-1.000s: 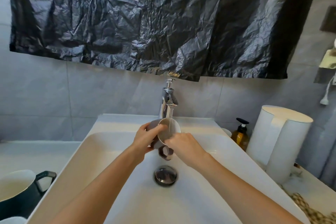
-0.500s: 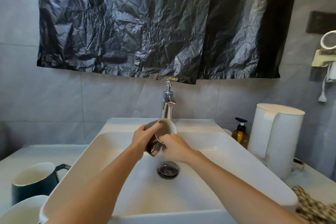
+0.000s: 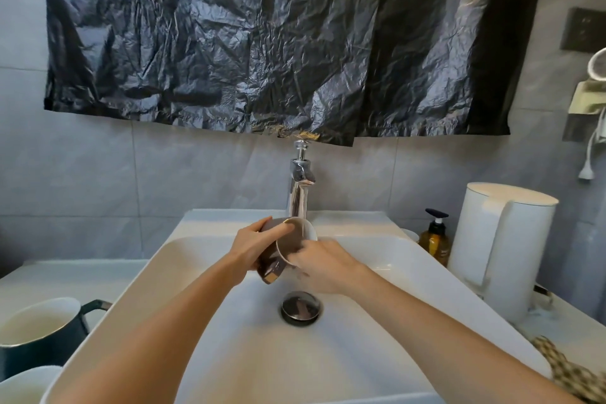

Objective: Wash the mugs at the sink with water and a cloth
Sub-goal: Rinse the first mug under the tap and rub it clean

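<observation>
Mug [image 3: 272,259], brown outside and pale cream inside, is lying tilted on its side in the air over the sink [image 3: 137,289], just below the faucet [image 3: 300,193] and above the drain [image 3: 301,307], its mouth facing up and right and its handle pointing down. The left hand [image 3: 254,248] is gripping the brown body, thumb lying across the wall up to the rim. The right hand [image 3: 323,264] is curling its fingers over the lower rim; whether they are reaching inside, I cannot tell. A green mug [image 3: 42,341] with a pale inside is standing upright on the surface left of the sink, and a white mug [image 3: 23,384] is showing partly at the bottom left corner.
</observation>
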Action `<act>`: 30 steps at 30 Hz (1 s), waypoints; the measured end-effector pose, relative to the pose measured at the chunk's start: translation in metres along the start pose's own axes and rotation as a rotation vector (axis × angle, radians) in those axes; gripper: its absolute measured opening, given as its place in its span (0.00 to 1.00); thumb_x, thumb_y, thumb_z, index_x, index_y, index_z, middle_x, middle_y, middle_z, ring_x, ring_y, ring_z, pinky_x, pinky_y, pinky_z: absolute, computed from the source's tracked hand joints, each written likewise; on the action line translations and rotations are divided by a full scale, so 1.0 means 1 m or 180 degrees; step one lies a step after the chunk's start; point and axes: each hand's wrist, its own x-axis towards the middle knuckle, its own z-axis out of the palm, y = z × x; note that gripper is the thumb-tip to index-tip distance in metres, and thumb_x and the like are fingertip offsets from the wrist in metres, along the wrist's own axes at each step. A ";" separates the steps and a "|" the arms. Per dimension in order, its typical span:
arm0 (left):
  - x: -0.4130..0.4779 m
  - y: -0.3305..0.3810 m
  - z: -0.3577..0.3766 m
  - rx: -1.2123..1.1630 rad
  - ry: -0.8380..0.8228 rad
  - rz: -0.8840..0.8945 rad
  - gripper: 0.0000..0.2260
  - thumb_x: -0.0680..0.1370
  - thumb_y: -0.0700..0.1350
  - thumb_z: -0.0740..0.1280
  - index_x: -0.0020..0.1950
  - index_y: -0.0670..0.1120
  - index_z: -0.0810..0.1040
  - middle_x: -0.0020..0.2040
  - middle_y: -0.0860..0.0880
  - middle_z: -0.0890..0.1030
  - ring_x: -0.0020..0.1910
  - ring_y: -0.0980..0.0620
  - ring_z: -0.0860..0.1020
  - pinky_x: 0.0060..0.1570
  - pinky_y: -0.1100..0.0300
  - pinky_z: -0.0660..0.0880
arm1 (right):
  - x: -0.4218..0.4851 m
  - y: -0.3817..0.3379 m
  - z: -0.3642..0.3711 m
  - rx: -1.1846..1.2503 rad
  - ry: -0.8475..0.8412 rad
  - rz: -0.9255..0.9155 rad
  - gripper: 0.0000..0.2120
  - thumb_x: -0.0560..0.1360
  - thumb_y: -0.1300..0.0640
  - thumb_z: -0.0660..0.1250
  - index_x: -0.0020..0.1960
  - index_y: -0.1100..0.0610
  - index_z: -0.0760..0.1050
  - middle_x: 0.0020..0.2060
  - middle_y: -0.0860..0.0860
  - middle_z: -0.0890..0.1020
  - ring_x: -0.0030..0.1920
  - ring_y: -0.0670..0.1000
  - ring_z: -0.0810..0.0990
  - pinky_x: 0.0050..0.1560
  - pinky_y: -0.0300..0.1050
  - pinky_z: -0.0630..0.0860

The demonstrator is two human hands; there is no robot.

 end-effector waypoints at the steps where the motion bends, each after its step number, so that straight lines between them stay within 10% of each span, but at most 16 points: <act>1: 0.000 0.000 -0.001 0.0048 -0.0005 0.0021 0.29 0.71 0.56 0.74 0.70 0.53 0.70 0.60 0.46 0.77 0.54 0.46 0.77 0.41 0.60 0.76 | 0.002 0.000 0.001 -0.0198 -0.0008 0.0064 0.13 0.76 0.60 0.60 0.59 0.53 0.74 0.55 0.54 0.80 0.58 0.58 0.75 0.56 0.49 0.69; 10: -0.001 0.000 -0.010 -0.0042 -0.0786 -0.0110 0.31 0.70 0.61 0.72 0.70 0.56 0.67 0.60 0.47 0.78 0.53 0.47 0.82 0.53 0.51 0.77 | 0.015 -0.006 -0.004 -0.0277 0.0112 0.0638 0.13 0.79 0.63 0.58 0.62 0.56 0.72 0.51 0.58 0.81 0.52 0.62 0.79 0.43 0.50 0.71; 15: 0.002 -0.004 -0.002 -0.0556 -0.0230 -0.0119 0.18 0.68 0.51 0.74 0.55 0.46 0.79 0.49 0.40 0.80 0.44 0.44 0.83 0.44 0.50 0.82 | 0.009 -0.005 0.003 -0.0035 0.0097 0.0455 0.11 0.78 0.62 0.58 0.58 0.55 0.73 0.51 0.55 0.82 0.53 0.60 0.78 0.41 0.49 0.67; 19: 0.001 -0.004 -0.004 -0.0224 -0.0050 -0.0121 0.15 0.72 0.50 0.73 0.56 0.46 0.78 0.49 0.43 0.81 0.47 0.42 0.83 0.40 0.54 0.82 | 0.012 0.003 0.003 -0.0933 -0.0101 0.0402 0.12 0.78 0.54 0.60 0.59 0.51 0.77 0.55 0.49 0.81 0.67 0.54 0.69 0.63 0.52 0.64; 24: -0.002 -0.001 -0.003 -0.0144 0.0031 -0.0126 0.18 0.73 0.50 0.71 0.60 0.47 0.76 0.55 0.43 0.79 0.51 0.43 0.80 0.43 0.49 0.82 | 0.013 -0.021 -0.003 0.0231 -0.0325 0.0419 0.09 0.76 0.63 0.59 0.56 0.57 0.72 0.50 0.59 0.80 0.52 0.63 0.77 0.40 0.48 0.67; 30: -0.007 0.009 -0.001 0.0042 -0.0013 -0.0075 0.19 0.72 0.51 0.72 0.61 0.47 0.76 0.55 0.45 0.79 0.53 0.44 0.80 0.43 0.49 0.82 | 0.009 -0.008 -0.003 -0.0478 -0.0187 0.0580 0.12 0.78 0.60 0.60 0.59 0.54 0.75 0.53 0.53 0.81 0.59 0.56 0.75 0.48 0.47 0.68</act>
